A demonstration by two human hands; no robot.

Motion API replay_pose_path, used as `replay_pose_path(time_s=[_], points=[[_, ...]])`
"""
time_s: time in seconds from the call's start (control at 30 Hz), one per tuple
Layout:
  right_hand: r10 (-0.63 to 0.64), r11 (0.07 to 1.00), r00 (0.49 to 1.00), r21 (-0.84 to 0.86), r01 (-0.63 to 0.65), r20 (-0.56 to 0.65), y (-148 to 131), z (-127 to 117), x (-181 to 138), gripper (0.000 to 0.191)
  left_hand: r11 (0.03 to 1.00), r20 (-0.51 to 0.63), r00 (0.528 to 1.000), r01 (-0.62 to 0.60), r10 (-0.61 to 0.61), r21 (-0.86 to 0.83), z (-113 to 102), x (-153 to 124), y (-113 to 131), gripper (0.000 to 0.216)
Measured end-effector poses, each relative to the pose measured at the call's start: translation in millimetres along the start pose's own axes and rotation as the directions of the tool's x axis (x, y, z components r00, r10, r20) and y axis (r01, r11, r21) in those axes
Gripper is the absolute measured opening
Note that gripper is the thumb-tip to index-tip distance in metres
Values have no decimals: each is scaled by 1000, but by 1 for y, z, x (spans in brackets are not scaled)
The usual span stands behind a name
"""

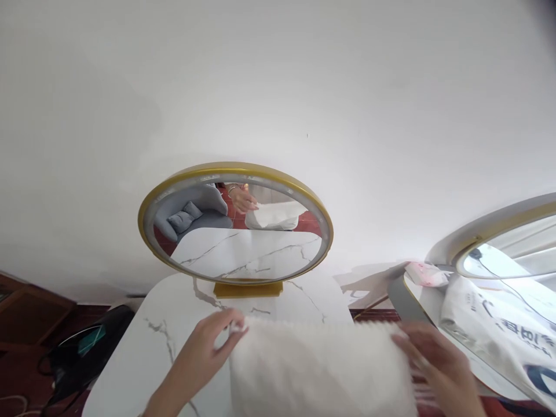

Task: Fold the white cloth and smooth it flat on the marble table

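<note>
A white cloth [321,368] with a finely toothed top edge hangs stretched between my two hands, in front of the marble-patterned table [125,365]. My left hand [208,341] pinches its upper left corner, thumb against forefinger. At the upper right corner, my right hand [434,359] grips the cloth, slightly smeared by motion. The lower part of the cloth runs out of view at the bottom. Beyond the cloth stands an oval mirror [238,249] with a gold rim, and a hand and the cloth show in its reflection.
A gold base [248,289] carries the mirror close to the white wall [278,87]. On the right, a second table [402,295] holds a printed white cloth bag [495,330], a pink-and-white packet [425,274] and another mirror [512,243]. A black bag [95,347] lies at the lower left.
</note>
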State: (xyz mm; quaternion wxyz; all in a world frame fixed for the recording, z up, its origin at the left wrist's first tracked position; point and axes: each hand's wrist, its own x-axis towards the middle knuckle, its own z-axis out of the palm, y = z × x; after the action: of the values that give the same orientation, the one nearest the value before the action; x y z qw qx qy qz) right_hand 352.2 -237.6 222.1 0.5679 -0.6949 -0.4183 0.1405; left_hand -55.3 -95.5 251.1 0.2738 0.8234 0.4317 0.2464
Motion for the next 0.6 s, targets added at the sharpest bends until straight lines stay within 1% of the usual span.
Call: replay_pose_path(time_s=[0.03,0.07,0.1,0.13,0.2,0.23,0.3,0.37,0.4,0.43,0.47,0.5,0.57,0.6], points=[[26,1000,1000,-12,-26,17,5,16,12,32,999,-54,998,-34,35,28,14,14,-3,17],[43,999,999,-17,-44,-21,13,34,23,35,996,-121,990,-70,77,57,32,28,-9,19],[60,998,995,-20,-61,-77,24,55,33,38,992,-197,975,-85,102,91,53,41,-17,22],[57,997,986,-33,-63,-158,38,77,41,40,989,-260,959,-86,115,119,76,52,-27,25],[39,983,964,-161,-84,-262,71,120,50,44,987,-360,924,-85,129,133,125,70,-49,33],[16,972,957,-221,-83,-291,88,139,52,47,990,-390,914,-67,112,128,148,76,-59,36],[-5,963,965,-260,-65,-261,116,170,51,51,989,-386,918,-36,89,143,188,84,-76,36],[-22,957,972,-285,-47,-234,137,191,46,54,981,-322,943,-16,78,192,218,85,-87,37],[-34,953,976,-300,-33,-214,146,198,41,54,974,-268,960,-25,87,225,229,84,-91,38],[-59,947,984,-321,2,-169,153,203,35,53,965,-206,973,-45,100,258,238,83,-95,39],[-96,935,991,-350,59,-90,161,208,29,51,954,-144,983,-70,115,291,246,82,-98,39],[-139,913,990,-384,135,17,169,211,22,50,943,-99,987,-85,123,323,253,81,-103,40],[-194,836,953,-470,284,231,185,216,9,50,917,-69,991,-76,112,391,264,81,-113,47],[-189,788,937,-524,324,294,194,218,4,52,905,-69,992,-63,101,422,268,83,-119,51]])
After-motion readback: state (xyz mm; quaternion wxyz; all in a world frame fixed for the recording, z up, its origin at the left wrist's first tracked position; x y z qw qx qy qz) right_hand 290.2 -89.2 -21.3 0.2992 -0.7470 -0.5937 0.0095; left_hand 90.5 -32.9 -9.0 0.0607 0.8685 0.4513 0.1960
